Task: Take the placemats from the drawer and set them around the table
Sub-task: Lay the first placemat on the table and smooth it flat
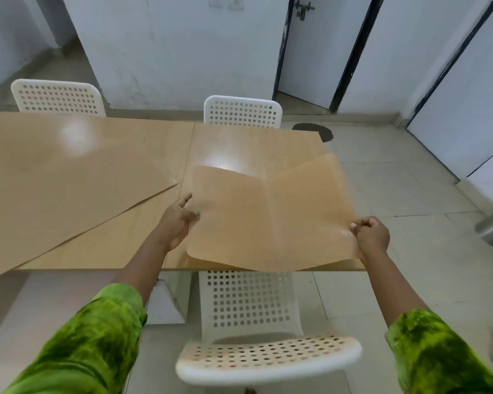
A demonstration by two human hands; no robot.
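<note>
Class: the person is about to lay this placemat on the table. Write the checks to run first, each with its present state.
1. Left hand grips the held placemat: ok.
2. Right hand grips its other edge: ok.
3. Mat flat: not ok, it is creased down the middle.
4. Table bare beneath it: ok.
5. Clear of the laid placemat: ok.
6. Near chair faces this spot: ok.

The table (103,155) was glossy wood laminate; the placemat (268,217) looked smooth and matt; the chair (268,359) was white perforated plastic.
</note>
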